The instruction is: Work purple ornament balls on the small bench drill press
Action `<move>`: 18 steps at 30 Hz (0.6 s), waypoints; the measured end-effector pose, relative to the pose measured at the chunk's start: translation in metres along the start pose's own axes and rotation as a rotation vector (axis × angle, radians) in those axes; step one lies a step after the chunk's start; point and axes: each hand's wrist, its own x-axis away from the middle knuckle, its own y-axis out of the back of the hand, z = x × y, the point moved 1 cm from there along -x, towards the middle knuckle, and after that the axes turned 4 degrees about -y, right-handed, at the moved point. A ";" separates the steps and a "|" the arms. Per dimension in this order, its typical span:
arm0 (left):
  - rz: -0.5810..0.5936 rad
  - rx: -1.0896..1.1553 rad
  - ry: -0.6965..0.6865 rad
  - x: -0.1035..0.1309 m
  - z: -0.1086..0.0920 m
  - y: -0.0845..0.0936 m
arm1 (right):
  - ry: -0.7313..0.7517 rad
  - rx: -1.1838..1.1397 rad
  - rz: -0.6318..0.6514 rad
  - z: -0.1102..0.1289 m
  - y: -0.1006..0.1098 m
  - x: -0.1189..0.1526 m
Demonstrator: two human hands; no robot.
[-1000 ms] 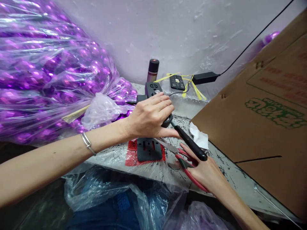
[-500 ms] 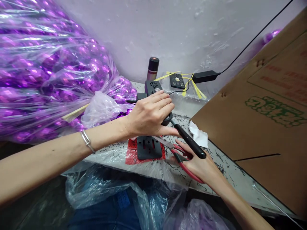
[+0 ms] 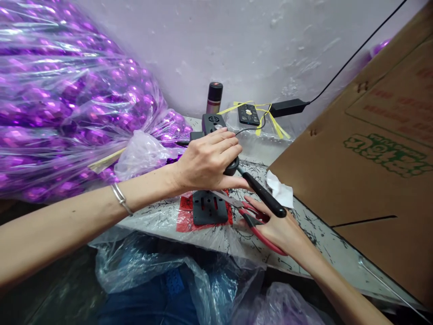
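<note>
My left hand (image 3: pixel 210 160) covers a black device (image 3: pixel 213 121), its grip hidden; my right hand (image 3: pixel 282 230) grasps scissors (image 3: pixel 250 220). A purple-filled bag (image 3: pixel 84 108) and cardboard box (image 3: pixel 355 185) crowd the tabletop (image 3: pixel 324 255).

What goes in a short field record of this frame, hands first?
Left hand: laid over black device
Right hand: holds red-handled scissors
Handle: black, slanting, overlaps right hand in view
Plate: black, over red sheet
Left: shiny purple balls in clear plastic
Right: box, white paper nearby
Back: can, upright; black adapter
</note>
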 end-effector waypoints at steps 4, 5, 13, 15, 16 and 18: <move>0.029 0.009 0.022 0.000 -0.001 -0.001 | -0.016 -0.005 0.047 -0.006 0.004 0.001; 0.028 0.008 0.023 0.000 -0.001 -0.001 | -0.017 -0.009 0.057 -0.006 0.005 0.000; 0.013 -0.012 0.007 0.001 -0.001 -0.001 | 0.010 -0.084 0.054 -0.006 0.001 -0.003; 0.020 0.002 0.015 0.000 -0.001 -0.001 | -0.023 -0.128 0.106 -0.014 0.002 -0.002; 0.025 0.013 0.021 0.000 -0.001 -0.001 | -0.040 -0.143 0.131 -0.017 0.002 -0.003; 0.031 0.031 0.036 0.001 -0.001 -0.002 | -0.056 -0.154 0.159 -0.019 0.003 -0.004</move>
